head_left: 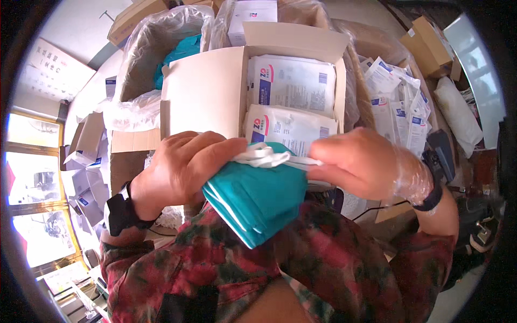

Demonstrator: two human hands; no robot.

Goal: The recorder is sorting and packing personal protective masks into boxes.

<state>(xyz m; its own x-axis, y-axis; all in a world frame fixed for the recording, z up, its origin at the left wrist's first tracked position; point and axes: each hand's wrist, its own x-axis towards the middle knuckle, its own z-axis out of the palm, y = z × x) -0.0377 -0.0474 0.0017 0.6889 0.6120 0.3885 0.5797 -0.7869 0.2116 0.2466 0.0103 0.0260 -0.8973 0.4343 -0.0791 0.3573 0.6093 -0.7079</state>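
A stack of teal folded face masks [258,194] hangs in front of my chest, its lower corner tilted down. My left hand [188,161] is closed on the stack's upper left edge, thumb near the bunched white ear loops [264,156]. Pinched between the fingers of my right hand [361,164], somewhat blurred, is a strand of those loops, drawn out to the right. Just beyond the masks, an open cardboard box [204,91] holds white printed packets [293,83] in two piles; the nearer pile is partly covered by my hands and the masks.
Left of the box, a plastic-lined carton [137,59] contains more teal masks [180,51]. Loose white packets [398,97] fill a carton on the right. A white box [252,19] stands behind. Flattened small boxes [89,183] lie at left, and a white sack [456,116] at far right.
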